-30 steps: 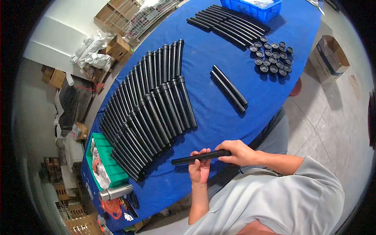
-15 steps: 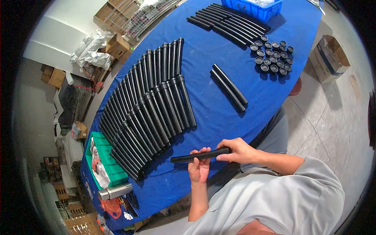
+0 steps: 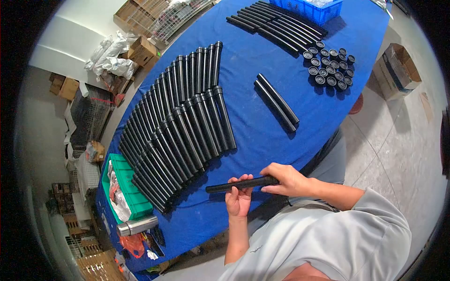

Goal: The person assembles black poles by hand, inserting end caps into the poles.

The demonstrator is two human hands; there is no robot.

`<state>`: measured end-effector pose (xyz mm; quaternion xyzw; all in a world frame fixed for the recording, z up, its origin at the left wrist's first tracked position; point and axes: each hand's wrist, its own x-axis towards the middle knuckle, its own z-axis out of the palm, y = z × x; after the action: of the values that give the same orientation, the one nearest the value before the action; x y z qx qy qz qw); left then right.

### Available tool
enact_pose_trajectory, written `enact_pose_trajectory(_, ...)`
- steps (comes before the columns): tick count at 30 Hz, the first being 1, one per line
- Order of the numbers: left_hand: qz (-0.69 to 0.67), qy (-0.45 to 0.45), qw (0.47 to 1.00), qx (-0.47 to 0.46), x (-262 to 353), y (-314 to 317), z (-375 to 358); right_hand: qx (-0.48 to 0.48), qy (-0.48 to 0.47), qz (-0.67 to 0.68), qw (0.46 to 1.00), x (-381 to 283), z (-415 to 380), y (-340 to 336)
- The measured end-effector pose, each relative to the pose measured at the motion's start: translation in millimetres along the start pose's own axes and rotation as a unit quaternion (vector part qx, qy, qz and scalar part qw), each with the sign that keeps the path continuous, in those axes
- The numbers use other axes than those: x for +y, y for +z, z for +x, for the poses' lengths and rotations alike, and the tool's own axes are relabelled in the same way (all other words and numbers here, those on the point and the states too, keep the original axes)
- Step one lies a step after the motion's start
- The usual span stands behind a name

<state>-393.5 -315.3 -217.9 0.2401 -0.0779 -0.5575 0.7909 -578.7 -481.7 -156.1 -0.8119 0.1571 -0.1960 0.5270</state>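
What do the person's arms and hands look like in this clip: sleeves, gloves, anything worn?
Both hands are bare: no gloves, and no rings or watch that I can make out. The left hand and its forearm are uncovered up to the bottom edge of the picture. The right hand and forearm are also bare; a light grey sleeve starts near the elbow.

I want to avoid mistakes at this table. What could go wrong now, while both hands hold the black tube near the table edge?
1. The black tube is held over the edge of the blue table, between the left hand and the right hand; if the grip slips, it may fall to the floor.
2. Its free end points toward the rows of tubes; a swing could knock them out of line.
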Motion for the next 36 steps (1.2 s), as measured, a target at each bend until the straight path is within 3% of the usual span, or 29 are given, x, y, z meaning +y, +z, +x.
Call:
enact_pose_trajectory(1,0.008,-0.001,1.000,0.000,0,1,0,-0.043,0.073,0.049,0.995,-10,2,-10)
enact_pose_trajectory(2,0.016,-0.001,1.000,-0.001,0,3,0,-0.115,0.240,0.138,0.954,-22,8,-19)
enact_pose_trajectory(5,0.014,-0.003,1.000,0.002,0,5,1,0.036,-0.059,-0.029,0.997,7,-4,3)
enact_pose_trajectory(8,0.008,-0.005,1.000,0.004,1,5,0,0.042,0.019,0.047,0.998,-10,0,-4)
enact_pose_trajectory(11,0.009,-0.004,1.000,-0.001,1,4,0,0.011,0.012,0.027,1.000,5,-3,-3)
enact_pose_trajectory(15,-0.007,-0.006,1.000,-0.004,0,0,1,0.062,-0.093,-0.052,0.992,6,-6,8)
enact_pose_trajectory(16,-0.006,-0.005,1.000,-0.004,0,0,1,0.073,-0.049,-0.001,0.996,-2,-6,4)
enact_pose_trajectory(19,-0.003,-0.005,1.000,-0.002,0,2,0,-0.049,0.083,0.041,0.995,-1,-3,-9)
enact_pose_trajectory(20,-0.003,-0.005,1.000,-0.003,0,3,1,0.011,-0.024,0.003,1.000,9,-7,0)
enact_pose_trajectory(23,-0.006,-0.006,1.000,-0.006,0,1,1,0.063,-0.121,-0.085,0.987,9,-8,7)
enact_pose_trajectory(24,-0.008,-0.007,1.000,-0.008,0,1,1,0.083,-0.081,-0.030,0.993,0,-6,4)
enact_pose_trajectory(27,-0.004,0.001,1.000,0.002,-1,4,1,-0.030,0.107,0.045,0.993,-4,-6,-13)
enact_pose_trajectory(28,-0.002,0.000,1.000,0.004,0,5,1,0.007,0.005,-0.005,1.000,8,-10,-6)
enact_pose_trajectory(31,0.002,-0.002,1.000,0.008,0,4,0,0.082,-0.140,-0.097,0.982,8,-8,2)
enact_pose_trajectory(32,0.003,-0.001,1.000,0.009,0,2,-1,0.101,-0.107,-0.040,0.988,4,-9,1)
enact_pose_trajectory(35,0.007,-0.003,1.000,0.012,0,1,0,0.015,0.068,0.062,0.996,-5,-9,-11)
enact_pose_trajectory(36,0.008,-0.005,1.000,0.012,0,1,1,0.028,-0.022,-0.007,0.999,7,-12,-5)
